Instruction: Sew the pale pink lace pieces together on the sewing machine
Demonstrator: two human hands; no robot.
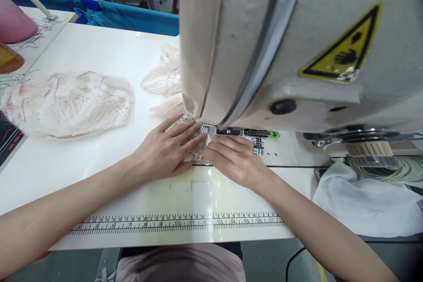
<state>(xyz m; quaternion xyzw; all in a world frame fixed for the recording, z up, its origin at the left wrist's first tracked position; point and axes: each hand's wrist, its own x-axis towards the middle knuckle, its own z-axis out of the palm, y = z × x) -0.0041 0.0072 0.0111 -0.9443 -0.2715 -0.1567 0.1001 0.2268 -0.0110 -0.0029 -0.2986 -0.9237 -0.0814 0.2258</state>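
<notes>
Pale lace fabric (194, 157) lies on the bed of a sewing machine (201, 44), beneath its head. My left hand (168, 145) rests flat on this lace, palm down with the fingers stretched out to the right. Close beside it, my right hand (236, 156) has its fingers bent and pressed together at the right edge of the lace, by the presser foot area (229, 131). Its fingertips are partly hidden, and the machine head covers the needle. More sheer lace (165, 80) bunches up behind my left hand.
A lace piece with reddish threads (69, 105) lies on the white table (99, 48) at left. Pink (15, 20) and amber thread cones (9, 58) stand beyond it. A printed ruler (178, 224) runs along the front edge. White cloth (363, 202) lies at right, below a handwheel-like part (372, 152).
</notes>
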